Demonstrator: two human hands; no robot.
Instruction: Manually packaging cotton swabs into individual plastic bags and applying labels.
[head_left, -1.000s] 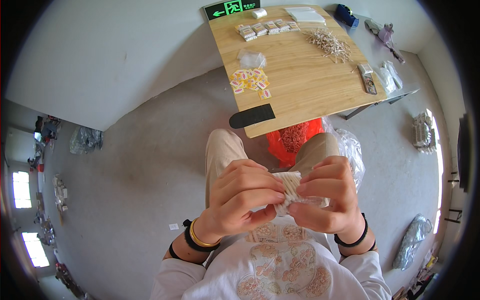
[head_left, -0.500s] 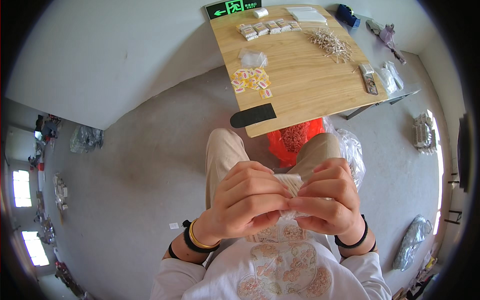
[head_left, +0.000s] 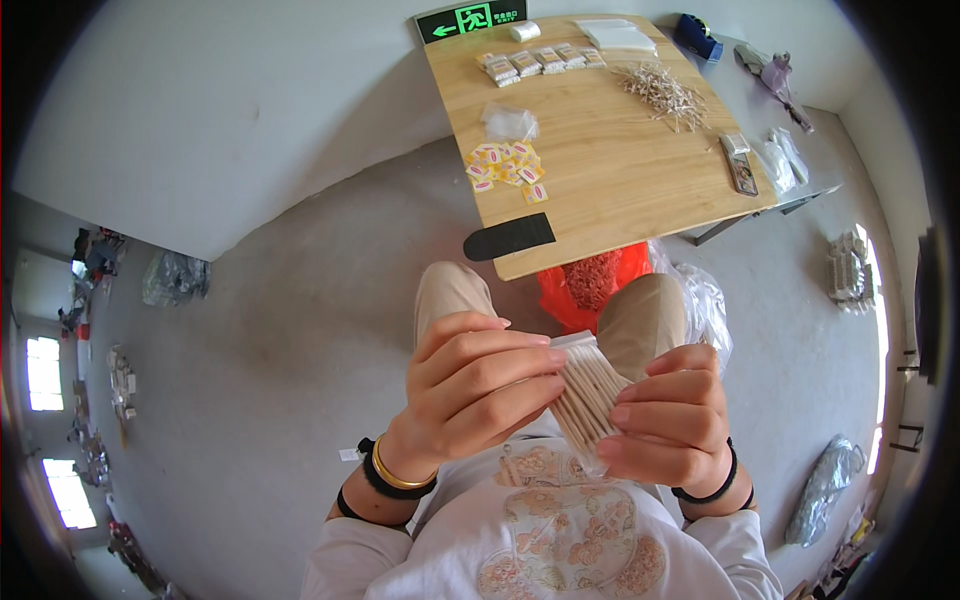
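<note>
A small clear bag of cotton swabs [head_left: 587,395] is held over my lap, tilted, with the thin sticks lying side by side inside. My left hand [head_left: 485,385] grips its left edge, fingers closed along the side. My right hand [head_left: 672,415] pinches the lower right side of the bag between thumb and fingers. A flat, whitish strip shows at the bag's upper end. The thumb of my left hand is mostly hidden behind its fingers.
Ahead stands a wooden table [head_left: 590,150] with a row of filled packs [head_left: 540,62], loose swabs [head_left: 662,95], yellow-and-white cards [head_left: 505,165], empty clear bags [head_left: 510,122] and a phone [head_left: 741,170]. Below its near edge sits a red bag [head_left: 590,285] of reddish bits.
My hands have moved apart and no longer meet over the bag. Its swabs now show broadly between them, where before the fingers covered most of it.
</note>
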